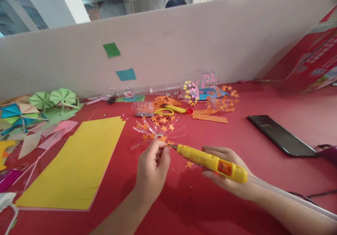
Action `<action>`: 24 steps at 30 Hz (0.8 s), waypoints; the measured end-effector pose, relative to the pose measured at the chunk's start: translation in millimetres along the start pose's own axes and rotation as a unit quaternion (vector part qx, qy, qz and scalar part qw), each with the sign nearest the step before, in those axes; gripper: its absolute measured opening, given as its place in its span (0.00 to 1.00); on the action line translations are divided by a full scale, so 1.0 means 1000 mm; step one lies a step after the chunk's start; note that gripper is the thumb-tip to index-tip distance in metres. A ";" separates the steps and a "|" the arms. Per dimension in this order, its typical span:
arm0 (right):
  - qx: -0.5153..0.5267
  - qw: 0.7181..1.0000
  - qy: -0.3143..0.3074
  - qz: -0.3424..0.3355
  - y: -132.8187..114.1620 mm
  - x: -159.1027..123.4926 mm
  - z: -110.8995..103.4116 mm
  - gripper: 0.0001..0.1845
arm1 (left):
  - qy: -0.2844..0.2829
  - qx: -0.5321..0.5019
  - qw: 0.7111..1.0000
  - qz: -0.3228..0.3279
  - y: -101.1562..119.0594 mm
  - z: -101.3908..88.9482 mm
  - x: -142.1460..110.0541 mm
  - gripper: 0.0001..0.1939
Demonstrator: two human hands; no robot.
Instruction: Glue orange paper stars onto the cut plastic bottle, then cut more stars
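Note:
My right hand [226, 173] grips a yellow glue gun [210, 162], whose nozzle points left at a small orange paper star. My left hand [154, 168] pinches that star just in front of the nozzle tip. Right behind the fingers lies a clear plastic bottle top cut into splayed strips [155, 126], dotted with orange stars. One loose orange star [189, 164] lies on the red table [184, 200] under the gun.
A yellow paper sheet [76, 164] lies at left, with folded paper fans [52, 99] beyond it. Yellow scissors [168, 111], orange paper, more star-covered bottle pieces [222, 101] and a clear bottle [150, 91] sit by the white partition. A black phone [281, 135] lies at right.

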State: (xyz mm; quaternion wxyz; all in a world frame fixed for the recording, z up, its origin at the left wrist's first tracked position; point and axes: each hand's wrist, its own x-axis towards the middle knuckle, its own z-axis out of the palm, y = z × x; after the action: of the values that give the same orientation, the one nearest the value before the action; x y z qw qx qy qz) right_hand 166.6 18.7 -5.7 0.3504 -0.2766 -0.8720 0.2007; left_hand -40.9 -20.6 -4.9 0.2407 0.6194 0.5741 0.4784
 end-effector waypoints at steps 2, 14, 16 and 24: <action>-0.031 0.999 0.002 -0.028 0.001 0.000 0.001 0.18 | 0.019 0.071 0.996 0.051 -0.002 -0.001 0.000 0.05; -0.253 0.956 0.003 0.145 0.039 0.012 -0.027 0.02 | -0.043 -0.084 0.995 -0.014 0.005 -0.005 0.001 0.08; -0.264 0.943 -0.076 0.186 0.052 0.012 -0.026 0.09 | -0.065 -0.123 0.990 -0.028 0.007 -0.005 0.001 0.08; -0.256 0.953 -0.053 0.150 0.049 0.015 -0.027 0.20 | -0.130 -0.233 0.952 -0.147 0.013 -0.006 0.007 0.08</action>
State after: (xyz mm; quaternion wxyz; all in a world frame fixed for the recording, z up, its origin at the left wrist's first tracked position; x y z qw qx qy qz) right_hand 193.8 69.8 -6.6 0.1872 -0.4736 -0.8599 0.0348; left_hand -41.2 -19.0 10.7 0.5190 0.5117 0.4948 0.4733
